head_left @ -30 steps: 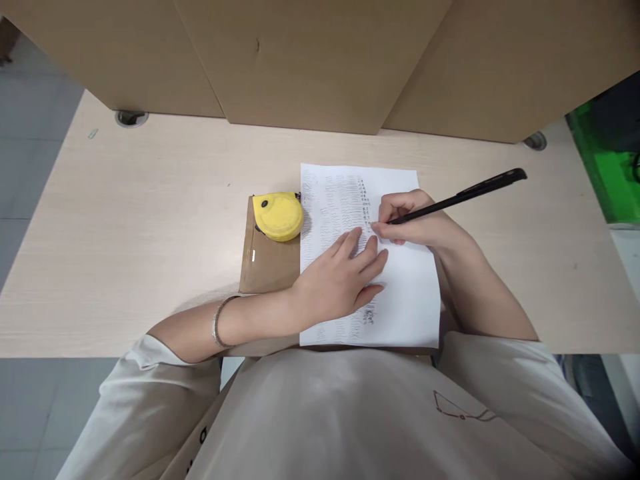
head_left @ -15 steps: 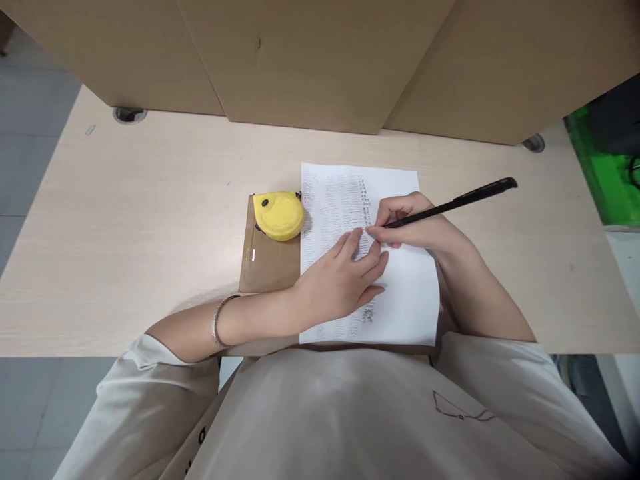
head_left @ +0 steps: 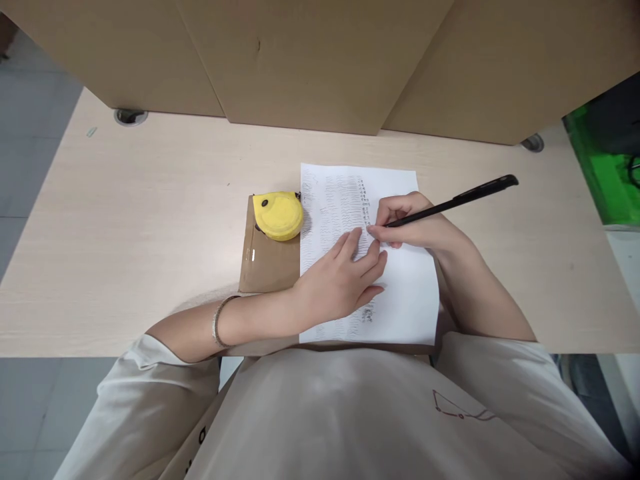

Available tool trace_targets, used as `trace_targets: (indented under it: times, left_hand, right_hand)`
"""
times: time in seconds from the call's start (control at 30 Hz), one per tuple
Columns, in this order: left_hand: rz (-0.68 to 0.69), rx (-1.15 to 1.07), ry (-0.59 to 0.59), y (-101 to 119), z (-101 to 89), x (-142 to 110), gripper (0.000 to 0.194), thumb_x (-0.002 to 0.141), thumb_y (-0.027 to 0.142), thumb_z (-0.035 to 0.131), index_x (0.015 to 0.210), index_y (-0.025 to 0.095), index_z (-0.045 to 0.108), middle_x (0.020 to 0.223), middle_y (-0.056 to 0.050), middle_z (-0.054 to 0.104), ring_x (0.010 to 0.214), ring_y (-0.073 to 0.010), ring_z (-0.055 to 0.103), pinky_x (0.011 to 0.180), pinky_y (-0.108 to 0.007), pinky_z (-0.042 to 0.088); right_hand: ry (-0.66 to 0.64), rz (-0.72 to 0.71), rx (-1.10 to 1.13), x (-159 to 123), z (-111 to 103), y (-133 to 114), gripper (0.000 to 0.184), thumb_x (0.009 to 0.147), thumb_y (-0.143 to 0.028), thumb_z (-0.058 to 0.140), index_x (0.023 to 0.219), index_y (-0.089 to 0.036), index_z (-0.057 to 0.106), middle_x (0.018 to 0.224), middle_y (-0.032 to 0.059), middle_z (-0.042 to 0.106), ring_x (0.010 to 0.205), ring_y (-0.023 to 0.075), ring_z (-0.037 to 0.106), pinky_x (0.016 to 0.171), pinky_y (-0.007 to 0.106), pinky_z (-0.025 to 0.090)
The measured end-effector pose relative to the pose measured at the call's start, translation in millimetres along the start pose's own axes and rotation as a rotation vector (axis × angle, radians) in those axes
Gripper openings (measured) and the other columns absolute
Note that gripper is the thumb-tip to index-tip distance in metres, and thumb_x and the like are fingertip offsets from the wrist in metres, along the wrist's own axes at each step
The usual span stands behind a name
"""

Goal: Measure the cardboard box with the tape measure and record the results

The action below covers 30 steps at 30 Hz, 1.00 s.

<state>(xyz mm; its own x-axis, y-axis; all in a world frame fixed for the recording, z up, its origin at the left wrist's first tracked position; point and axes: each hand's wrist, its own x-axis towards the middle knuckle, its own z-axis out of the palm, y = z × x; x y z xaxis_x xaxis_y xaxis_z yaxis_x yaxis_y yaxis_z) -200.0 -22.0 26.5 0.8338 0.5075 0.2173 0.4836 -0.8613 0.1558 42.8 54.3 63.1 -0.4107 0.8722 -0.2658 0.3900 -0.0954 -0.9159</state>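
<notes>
A white sheet of paper (head_left: 407, 293) lies in front of me, its left part covered with columns of small dark pen marks. My left hand (head_left: 340, 280) rests flat on the sheet, fingers spread, holding nothing. Pinched in my right hand (head_left: 413, 220) is a black pen (head_left: 465, 198), slanting up to the right. The pen's tip is hidden behind my fingers, close to the right-hand column of marks. A piece of brown cardboard (head_left: 273, 270) sticks out from under the sheet on the left. On it sits a round yellow pouch (head_left: 280, 219) with a black button-like spot, touching the paper's edge.
The pale wooden desk (head_left: 150, 233) carries everything. Tall brown cardboard panels (head_left: 310, 60) stand along its back edge. Cable holes (head_left: 131, 117) show at the back left and back right. Beyond the right edge is a green surface (head_left: 603, 173) with dark items.
Almost nothing differs. The pen's upper end has tipped up very slightly, and the right hand's fingertips have shifted by a tiny amount. My left hand stays in place.
</notes>
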Motion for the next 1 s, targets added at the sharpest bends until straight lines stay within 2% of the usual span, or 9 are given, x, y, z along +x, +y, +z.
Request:
trace_targets:
  times: [0.17, 0.33, 0.53, 0.77, 1.0]
  left_hand:
    - [0.016, 0.031, 0.031, -0.7, 1.0, -0.4, 0.055, 0.132, 0.043, 0.056, 0.171, 0.006, 0.067, 0.170, -0.022, 0.078, 0.164, -0.0504, 0.071, 0.134, -0.062, 0.062]
    - [0.016, 0.014, 0.045, -0.7, 2.0, -1.2, 0.054, 0.131, 0.041, 0.057, 0.171, 0.006, 0.067, 0.170, -0.023, 0.077, 0.165, -0.0502, 0.070, 0.135, -0.063, 0.062]
    - [0.003, -0.022, 0.013, -0.8, -0.3, -1.0, 0.052, 0.131, 0.040, 0.055, 0.171, 0.008, 0.067, 0.171, -0.024, 0.076, 0.167, -0.0505, 0.068, 0.135, -0.066, 0.062]
    - [-0.002, -0.018, 0.012, -0.3, 0.7, -1.8, 0.053, 0.131, 0.041, 0.055, 0.173, 0.010, 0.066, 0.173, -0.023, 0.075, 0.168, -0.0502, 0.067, 0.135, -0.065, 0.061]
    - [0.014, 0.007, 0.039, -0.1, 1.1, -1.3, 0.054, 0.131, 0.041, 0.056, 0.171, 0.005, 0.067, 0.171, -0.024, 0.077, 0.165, -0.0518, 0.070, 0.133, -0.064, 0.063]
  right_hand:
    - [-0.009, 0.000, -0.009, -1.1, -2.9, 0.6, 0.041, 0.086, -0.030, 0.104, 0.069, -0.024, 0.068, 0.062, 0.0010, 0.066, 0.052, 0.0131, 0.057, 0.050, 0.028, 0.042]
    - [0.022, 0.010, -0.013, -3.3, -3.6, 0.0, 0.040, 0.087, -0.029, 0.103, 0.069, -0.024, 0.068, 0.061, 0.0002, 0.064, 0.052, 0.0134, 0.057, 0.051, 0.029, 0.042]
    - [0.017, 0.038, -0.032, -4.2, -2.8, -1.1, 0.044, 0.088, -0.035, 0.108, 0.069, -0.024, 0.069, 0.065, 0.0014, 0.067, 0.055, 0.0147, 0.059, 0.053, 0.030, 0.046]
    - [0.016, 0.028, -0.038, -3.2, -3.6, -1.7, 0.044, 0.087, -0.032, 0.105, 0.068, -0.025, 0.066, 0.060, -0.0003, 0.063, 0.052, 0.0137, 0.055, 0.051, 0.029, 0.042]
    - [0.007, 0.044, -0.050, -3.5, -4.2, 0.2, 0.044, 0.089, -0.028, 0.105, 0.068, -0.024, 0.066, 0.062, -0.0002, 0.063, 0.054, 0.0136, 0.055, 0.053, 0.029, 0.042]
